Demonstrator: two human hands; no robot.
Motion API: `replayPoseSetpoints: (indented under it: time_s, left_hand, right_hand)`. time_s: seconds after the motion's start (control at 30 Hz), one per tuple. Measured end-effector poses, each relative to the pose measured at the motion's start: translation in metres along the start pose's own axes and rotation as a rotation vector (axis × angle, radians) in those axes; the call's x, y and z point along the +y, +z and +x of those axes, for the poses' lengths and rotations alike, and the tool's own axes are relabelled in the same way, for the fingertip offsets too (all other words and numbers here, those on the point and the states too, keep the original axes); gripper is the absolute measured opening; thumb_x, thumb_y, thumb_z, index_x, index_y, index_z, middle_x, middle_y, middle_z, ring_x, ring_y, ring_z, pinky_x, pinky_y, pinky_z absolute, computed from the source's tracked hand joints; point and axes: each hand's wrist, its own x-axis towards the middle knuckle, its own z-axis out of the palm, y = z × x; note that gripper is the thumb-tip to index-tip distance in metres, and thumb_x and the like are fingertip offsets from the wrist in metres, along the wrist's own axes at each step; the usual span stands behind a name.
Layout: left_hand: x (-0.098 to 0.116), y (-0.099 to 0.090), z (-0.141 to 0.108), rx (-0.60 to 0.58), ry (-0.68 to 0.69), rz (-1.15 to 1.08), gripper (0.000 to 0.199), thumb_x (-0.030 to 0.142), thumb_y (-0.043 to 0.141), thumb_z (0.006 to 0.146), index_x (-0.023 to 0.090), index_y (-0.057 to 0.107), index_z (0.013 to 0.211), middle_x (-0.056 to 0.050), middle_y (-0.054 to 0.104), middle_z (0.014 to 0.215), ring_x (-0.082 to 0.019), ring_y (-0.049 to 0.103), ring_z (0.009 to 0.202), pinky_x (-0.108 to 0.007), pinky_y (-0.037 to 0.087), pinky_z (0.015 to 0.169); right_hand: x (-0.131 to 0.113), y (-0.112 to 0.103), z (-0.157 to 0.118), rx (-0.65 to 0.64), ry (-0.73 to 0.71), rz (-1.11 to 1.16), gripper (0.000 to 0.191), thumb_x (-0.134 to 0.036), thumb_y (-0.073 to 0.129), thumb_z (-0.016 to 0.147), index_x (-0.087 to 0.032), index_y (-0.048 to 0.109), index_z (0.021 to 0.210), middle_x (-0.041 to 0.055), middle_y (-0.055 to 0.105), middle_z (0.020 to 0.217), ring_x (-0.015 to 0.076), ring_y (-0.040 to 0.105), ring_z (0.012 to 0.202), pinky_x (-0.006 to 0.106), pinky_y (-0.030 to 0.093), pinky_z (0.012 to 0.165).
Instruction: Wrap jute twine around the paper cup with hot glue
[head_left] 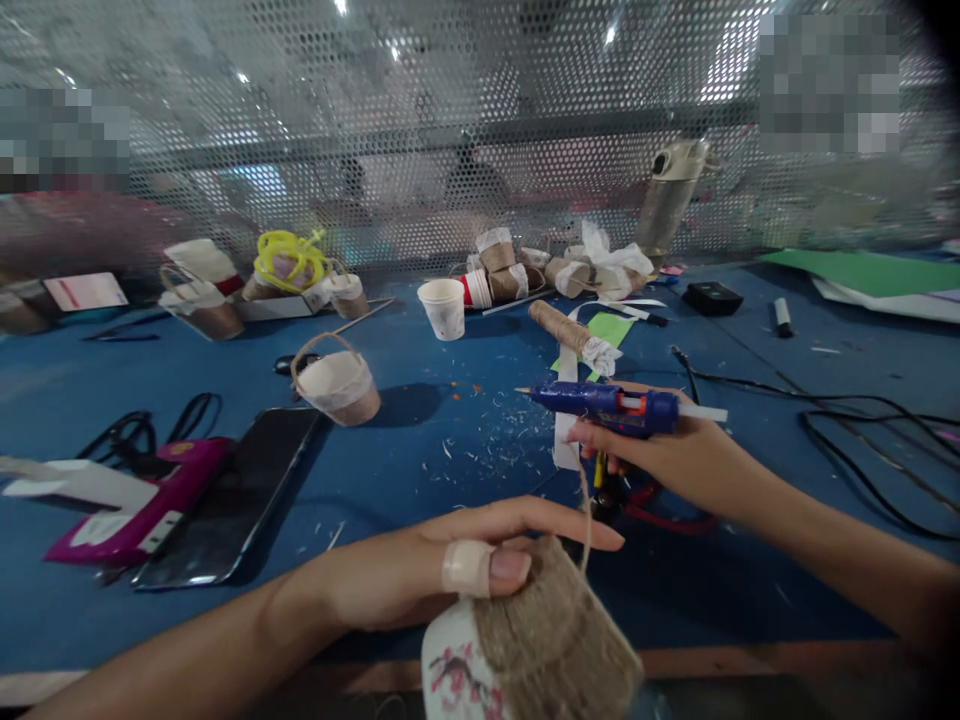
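Note:
My left hand (480, 560), with a bandage round its thumb, grips a paper cup (555, 630) partly wrapped in jute twine near the table's front edge. White paper with a pink print shows on the cup's unwrapped part. A loose strand of twine (586, 510) rises from the cup towards my right hand. My right hand (645, 450) is closed round a blue glue gun (600, 400), its nozzle pointing left and a white glue stick poking out of its back. Behind the gun lies a roll of twine (562, 325) on a white paper strip.
A small twine-wrapped basket cup (341, 385) stands left of centre, a plain paper cup (444, 308) behind it. A phone (240, 490) and a magenta box (157, 500) lie left. Black cables (840, 400) cross the right side. A perforated metal screen (420, 130) borders the back.

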Motion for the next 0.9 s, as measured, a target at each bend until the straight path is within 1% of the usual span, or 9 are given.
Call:
replayPoseSetpoints:
  time_s: [0.1, 0.17, 0.27, 0.37, 0.43, 0.57, 0.7, 0.8, 0.9]
  left_hand:
    - [-0.002, -0.003, -0.006, -0.03, 0.076, 0.013, 0.041, 0.049, 0.072, 0.09, 0.04, 0.076, 0.129, -0.002, 0.077, 0.114, -0.024, 0.071, 0.107, -0.036, 0.049, 0.1]
    - [-0.003, -0.003, -0.006, 0.002, 0.148, -0.003, 0.055, 0.055, 0.072, 0.088, 0.04, 0.068, 0.14, -0.005, 0.078, 0.118, -0.029, 0.073, 0.112, -0.042, 0.051, 0.101]
    - [-0.001, -0.001, -0.002, 0.062, 0.253, -0.101, 0.087, 0.063, 0.069, 0.088, 0.04, 0.033, 0.164, -0.01, 0.08, 0.117, -0.031, 0.08, 0.097, -0.046, 0.058, 0.09]
    - [0.004, 0.003, 0.005, 0.169, 0.369, -0.167, 0.097, 0.057, 0.067, 0.093, 0.043, 0.009, 0.169, -0.01, 0.08, 0.119, -0.029, 0.081, 0.088, -0.041, 0.062, 0.078]
    - [0.005, 0.004, 0.008, 0.313, 0.435, -0.158, 0.09, 0.051, 0.066, 0.096, 0.044, 0.013, 0.169, -0.007, 0.08, 0.121, -0.029, 0.081, 0.09, -0.042, 0.063, 0.079]
    - [0.003, -0.002, 0.011, 0.564, 0.425, -0.157, 0.066, 0.041, 0.064, 0.1, 0.049, 0.038, 0.161, 0.0, 0.077, 0.132, -0.025, 0.077, 0.109, -0.035, 0.062, 0.087]
    - [0.0, -0.006, 0.011, 0.623, 0.441, -0.148, 0.057, 0.039, 0.066, 0.1, 0.052, 0.05, 0.154, 0.005, 0.078, 0.13, -0.021, 0.075, 0.114, -0.029, 0.06, 0.089]
    - [0.0, -0.006, 0.011, 0.649, 0.445, -0.123, 0.058, 0.039, 0.067, 0.1, 0.053, 0.049, 0.154, 0.005, 0.078, 0.13, -0.021, 0.073, 0.119, -0.028, 0.059, 0.092]
    - [0.001, -0.003, 0.01, 0.696, 0.453, -0.072, 0.064, 0.04, 0.069, 0.098, 0.052, 0.045, 0.156, 0.002, 0.076, 0.133, -0.026, 0.068, 0.128, -0.036, 0.057, 0.101]
  right_hand:
    - [0.003, -0.003, 0.003, 0.062, 0.015, -0.018, 0.025, -0.048, 0.084, 0.08, -0.026, 0.073, 0.077, -0.0001, 0.076, 0.071, 0.0189, 0.071, 0.062, 0.031, 0.059, 0.061]
    - [0.003, -0.004, 0.004, 0.123, 0.056, 0.007, 0.03, -0.051, 0.083, 0.081, -0.023, 0.073, 0.073, 0.0015, 0.075, 0.069, 0.0185, 0.07, 0.06, 0.031, 0.058, 0.059]
    - [0.001, -0.004, 0.003, 0.24, 0.065, 0.083, 0.033, -0.053, 0.083, 0.083, -0.021, 0.074, 0.078, 0.0014, 0.074, 0.073, 0.0156, 0.067, 0.059, 0.03, 0.055, 0.058]
    - [0.0, -0.006, -0.003, 0.287, -0.037, 0.147, 0.033, -0.052, 0.078, 0.089, -0.021, 0.069, 0.08, -0.0009, 0.072, 0.078, 0.012, 0.066, 0.061, 0.027, 0.055, 0.064]
    - [0.0, -0.009, -0.008, 0.241, -0.126, 0.181, 0.032, -0.048, 0.074, 0.094, -0.021, 0.067, 0.079, -0.0017, 0.07, 0.076, 0.0106, 0.064, 0.057, 0.025, 0.054, 0.06]
    - [0.0, -0.014, -0.019, -0.007, -0.283, 0.073, 0.022, -0.036, 0.069, 0.098, -0.023, 0.067, 0.08, -0.0039, 0.065, 0.062, 0.0105, 0.057, 0.044, 0.024, 0.046, 0.045]
    - [-0.005, -0.013, -0.021, -0.079, -0.545, -0.13, 0.015, -0.022, 0.07, 0.09, -0.024, 0.064, 0.076, -0.0036, 0.064, 0.068, 0.0119, 0.059, 0.055, 0.025, 0.045, 0.05]
    - [-0.007, -0.014, -0.019, -0.159, -0.57, -0.178, 0.016, -0.022, 0.065, 0.091, -0.024, 0.06, 0.076, -0.0034, 0.064, 0.069, 0.0114, 0.058, 0.054, 0.026, 0.042, 0.049]
    - [-0.005, -0.015, -0.019, -0.174, -0.567, -0.203, 0.018, -0.022, 0.065, 0.09, -0.023, 0.056, 0.074, -0.0042, 0.062, 0.067, 0.0106, 0.055, 0.053, 0.026, 0.039, 0.05]
